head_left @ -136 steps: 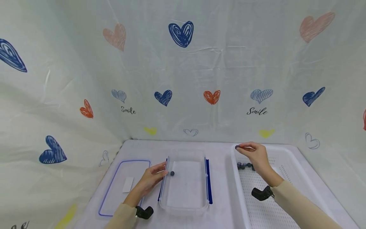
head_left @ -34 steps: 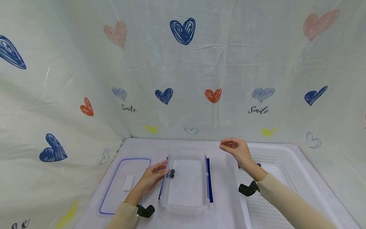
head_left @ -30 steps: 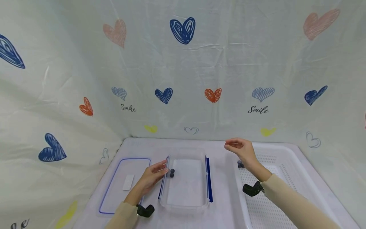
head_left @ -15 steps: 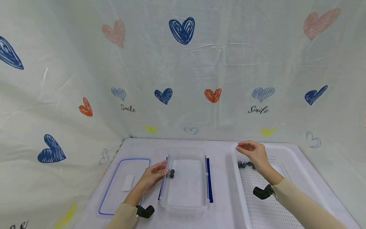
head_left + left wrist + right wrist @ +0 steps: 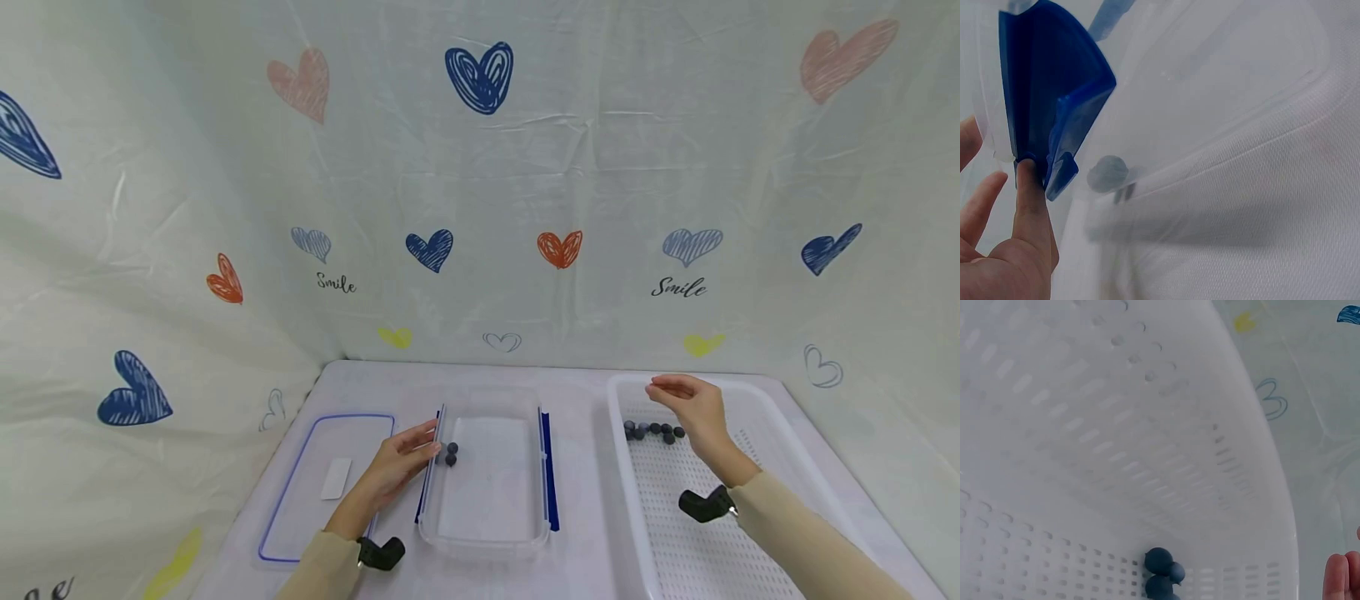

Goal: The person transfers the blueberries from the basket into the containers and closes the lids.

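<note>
My left hand (image 5: pixel 405 467) rests at the left side of a clear plastic container (image 5: pixel 491 542). Its fingers are extended; in the left wrist view one fingertip touches the blue latch (image 5: pixel 1054 94) that hangs open. Dark blueberries (image 5: pixel 452 454) lie inside by the container's left wall, and one blueberry (image 5: pixel 1108 174) shows blurred through the plastic. Above the far part of a white perforated basket (image 5: pixel 637 517), my right hand (image 5: pixel 693 408) hovers with loosely bent fingers and nothing between them. Several blueberries (image 5: pixel 1159 561) sit below it in the basket's far left corner.
A clear lid (image 5: pixel 300 492) with a blue seal and a white label (image 5: pixel 336 479) lies left of the container. Another blue latch (image 5: pixel 550 475) sticks out on the container's right. A curtain printed with hearts (image 5: pixel 480 167) hangs behind the table.
Earlier my right hand pinched a blueberry at the basket; a second blueberry then shows clearly in the container. Since then the emptied right hand has moved right, back over the basket. My left hand stays put.
</note>
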`<state>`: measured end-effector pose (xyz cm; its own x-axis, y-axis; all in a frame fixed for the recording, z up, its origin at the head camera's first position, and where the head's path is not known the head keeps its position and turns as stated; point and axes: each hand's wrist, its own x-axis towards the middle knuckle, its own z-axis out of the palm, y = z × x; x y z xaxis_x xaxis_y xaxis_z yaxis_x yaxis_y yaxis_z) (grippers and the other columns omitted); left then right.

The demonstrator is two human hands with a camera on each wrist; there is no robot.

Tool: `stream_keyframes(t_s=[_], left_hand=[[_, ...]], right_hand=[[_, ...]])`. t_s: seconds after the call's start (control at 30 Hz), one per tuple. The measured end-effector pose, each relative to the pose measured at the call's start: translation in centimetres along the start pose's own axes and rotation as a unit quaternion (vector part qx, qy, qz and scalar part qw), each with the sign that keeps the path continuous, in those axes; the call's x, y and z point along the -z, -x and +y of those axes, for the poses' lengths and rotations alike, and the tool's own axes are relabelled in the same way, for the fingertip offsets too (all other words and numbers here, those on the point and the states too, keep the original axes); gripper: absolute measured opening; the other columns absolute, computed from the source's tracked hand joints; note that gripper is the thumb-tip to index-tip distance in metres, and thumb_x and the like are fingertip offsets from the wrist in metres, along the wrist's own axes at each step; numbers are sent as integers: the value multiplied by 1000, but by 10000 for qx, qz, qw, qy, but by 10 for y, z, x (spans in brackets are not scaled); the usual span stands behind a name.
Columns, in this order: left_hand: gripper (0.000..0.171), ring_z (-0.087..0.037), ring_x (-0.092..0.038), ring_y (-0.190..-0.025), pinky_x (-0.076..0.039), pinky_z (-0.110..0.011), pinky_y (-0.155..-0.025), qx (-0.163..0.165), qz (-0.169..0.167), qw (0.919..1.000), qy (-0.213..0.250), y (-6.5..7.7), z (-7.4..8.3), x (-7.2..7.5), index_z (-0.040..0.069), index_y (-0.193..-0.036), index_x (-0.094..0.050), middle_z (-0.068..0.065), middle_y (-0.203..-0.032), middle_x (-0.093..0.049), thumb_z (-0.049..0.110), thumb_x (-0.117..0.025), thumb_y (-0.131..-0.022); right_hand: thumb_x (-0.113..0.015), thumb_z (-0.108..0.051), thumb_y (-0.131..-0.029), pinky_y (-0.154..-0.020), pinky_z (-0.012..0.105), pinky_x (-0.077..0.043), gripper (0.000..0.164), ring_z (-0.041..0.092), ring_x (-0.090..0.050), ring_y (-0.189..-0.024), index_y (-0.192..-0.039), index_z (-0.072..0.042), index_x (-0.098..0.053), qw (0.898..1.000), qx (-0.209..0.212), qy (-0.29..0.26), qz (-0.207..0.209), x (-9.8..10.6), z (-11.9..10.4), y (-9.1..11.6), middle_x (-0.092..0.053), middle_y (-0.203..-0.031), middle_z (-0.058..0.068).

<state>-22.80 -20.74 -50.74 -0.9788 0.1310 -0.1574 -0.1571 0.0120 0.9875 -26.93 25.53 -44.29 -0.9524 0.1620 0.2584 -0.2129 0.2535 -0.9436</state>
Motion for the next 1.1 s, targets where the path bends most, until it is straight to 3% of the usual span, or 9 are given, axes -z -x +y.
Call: stream_keyframes(t_s=[0.23, 0.47, 0.73, 1.1], left_hand=[[58, -22, -56, -120, -47, -33, -102, 15, 48, 10000, -5, -1, 0, 0, 4, -146, -49, -25, -145, -46, 15, -72, -93], [59, -26, -54, -125, -46, -36, -104, 49, 22, 9999, -113, -1, 0, -1, 4, -147, -49, -26, -145, -46, 17, -72, -94], [59, -23, -57, -120, -48, -35, -101, -20, 48, 10000, -76, -2, -1, -1, 3, -145, -51, -26, -144, -48, 18, -74, -92], [58, -28, -54, -125, -45, -38, -105, 69, 91, 9999, -41, -2, -1, -1, 4, -145, -51, -26, -144, -48, 16, -73, -93]], right_hand=[[-79, -6, -85, -69, 10, -50, 36, -5, -65, -73, -109, 18, -65, 9986, -269, 286, 363, 11, 13, -2, -74, -82, -5], [-79, -11, -87, -69, 7, -46, 39, -11, -61, -72, -112, 16, -66, 9928, -575, 855, 615, 23, 29, -4, -71, -79, -16], [-79, -14, -86, -65, 9, -43, 36, -13, -54, -69, -111, 10, -70, 9815, -795, 1504, 884, 32, 42, -6, -73, -82, -6], [-79, -18, -87, -62, 12, -43, 37, -10, -51, -69, -110, 10, -70, 9717, -970, 2020, 749, 39, 60, -6, -74, -95, 16]])
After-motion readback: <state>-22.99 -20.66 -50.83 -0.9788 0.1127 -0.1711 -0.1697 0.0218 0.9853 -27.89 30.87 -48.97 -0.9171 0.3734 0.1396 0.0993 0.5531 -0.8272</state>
